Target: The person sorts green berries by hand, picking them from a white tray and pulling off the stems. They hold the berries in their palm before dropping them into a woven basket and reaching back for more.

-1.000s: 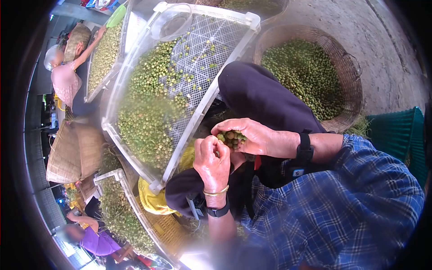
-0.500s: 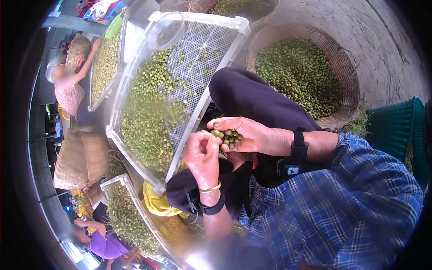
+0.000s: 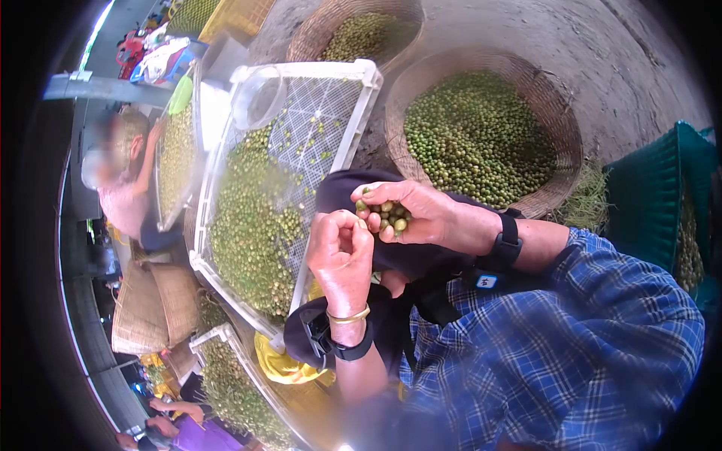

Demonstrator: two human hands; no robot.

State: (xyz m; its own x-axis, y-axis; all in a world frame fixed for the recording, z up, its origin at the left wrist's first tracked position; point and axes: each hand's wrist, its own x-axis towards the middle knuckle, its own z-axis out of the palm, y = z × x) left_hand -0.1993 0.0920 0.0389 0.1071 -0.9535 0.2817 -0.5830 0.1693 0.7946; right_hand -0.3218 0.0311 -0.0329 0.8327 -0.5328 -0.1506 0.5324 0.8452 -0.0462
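Note:
My right hand (image 3: 425, 214) is cupped and closed around a handful of small round green fruits (image 3: 389, 216), some brownish. Its thumb and forefinger pinch one fruit at the top. My left hand (image 3: 342, 255) is closed beside it, thumb and forefinger pressed together at the edge of the handful. What lies between those fingertips is too small to make out. Both hands are above my dark-trousered legs. Just beyond is a white mesh tray (image 3: 350, 143), partly covered with more of the green fruits (image 3: 252, 225).
A round wicker basket (image 3: 564, 113) full of green fruits stands at upper right, with another basket (image 3: 308, 34) behind it. A green plastic basket (image 3: 647, 195) is at far right. A yellow bag (image 3: 282, 364) lies below the tray. Two other people (image 3: 124, 203) (image 3: 199, 436) work at left.
The view has shifted, so the tray and baskets sit differently in it. My hands stay close together, with the right hand still holding the fruits. The fruits in the palm have shifted slightly.

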